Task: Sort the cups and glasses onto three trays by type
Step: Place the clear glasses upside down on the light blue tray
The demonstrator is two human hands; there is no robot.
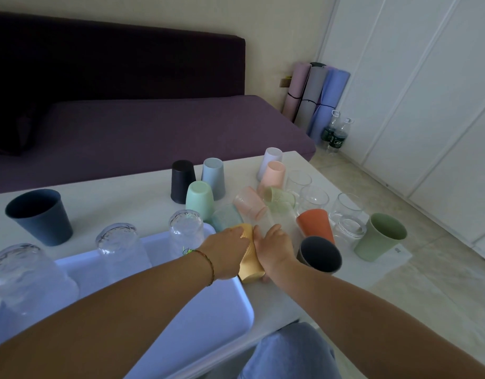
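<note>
From your head camera, the yellow ribbed cup (249,255) lies on its side on the white table (120,198), just beside the right edge of the pale blue tray (197,310). Three clear textured glasses (120,250) stand upside down along the tray's far side. Beyond the yellow cup sits a cluster of plastic cups and glasses: a teal glass (224,218), a pink glass (249,205) and a green glass (279,198) tipped over, an orange cup (315,225), a dark grey cup (320,254) and a sage cup (381,237).

Your left hand (224,253) lies over the cup's left side, fingers curled onto its ribs. Your right hand (274,250) presses its right side, fingers pointing away from you. Together they clasp the cup between them.

Both forearms reach forward from the lower corners, the left one crossing over the tray, with a thin bracelet (208,265) at its wrist.
</note>
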